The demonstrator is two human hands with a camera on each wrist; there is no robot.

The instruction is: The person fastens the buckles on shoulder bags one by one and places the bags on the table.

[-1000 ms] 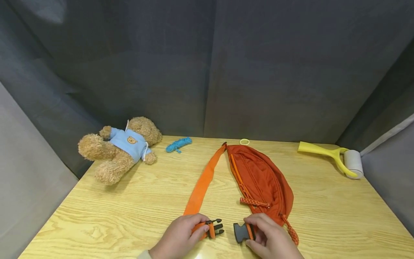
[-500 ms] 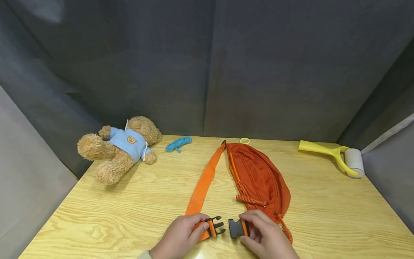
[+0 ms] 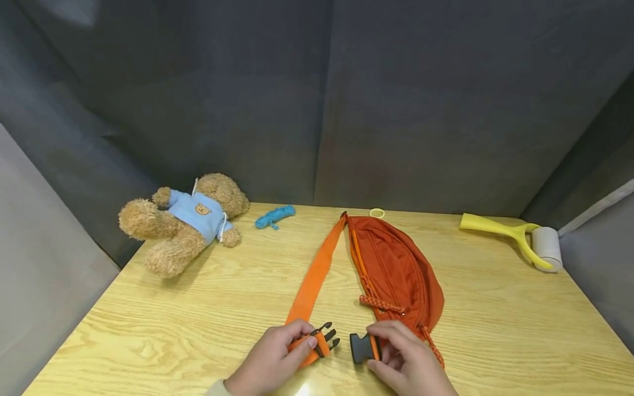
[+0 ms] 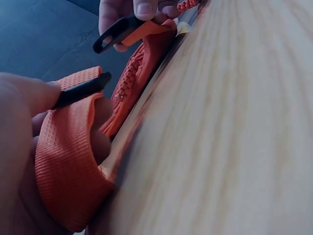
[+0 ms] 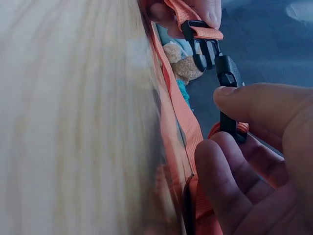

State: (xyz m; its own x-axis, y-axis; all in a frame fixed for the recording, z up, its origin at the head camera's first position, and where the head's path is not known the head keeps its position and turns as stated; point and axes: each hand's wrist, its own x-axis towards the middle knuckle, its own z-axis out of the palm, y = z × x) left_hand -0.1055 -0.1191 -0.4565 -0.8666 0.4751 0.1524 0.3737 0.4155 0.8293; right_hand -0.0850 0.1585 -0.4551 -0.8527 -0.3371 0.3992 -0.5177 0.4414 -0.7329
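Observation:
A red-orange waist bag (image 3: 398,264) lies on the table, its orange strap (image 3: 313,283) running from the top corner down to the left. My left hand (image 3: 274,355) pinches the black pronged buckle half (image 3: 327,336) where the strap threads through it, prongs facing right. Opposite it, my right hand (image 3: 408,355) pinches the black socket half (image 3: 361,348) between thumb and fingers, its mouth turned left. A small gap separates the two halves in the head view. In the right wrist view the prongs (image 5: 204,51) appear close beside the socket (image 5: 227,73).
A teddy bear (image 3: 198,214) in a blue top lies at the back left, with a blue cord bundle (image 3: 274,216) beside it. A yellow ring (image 3: 377,213) sits behind the bag. At the back right is a yellow-handled roller (image 3: 515,234). Dark curtains (image 3: 317,104) stand behind the table.
Over the second, my right hand has brought the socket half leftward, shifting the bag a little with it. My left hand has lately drawn the pronged half slightly left and tilted it.

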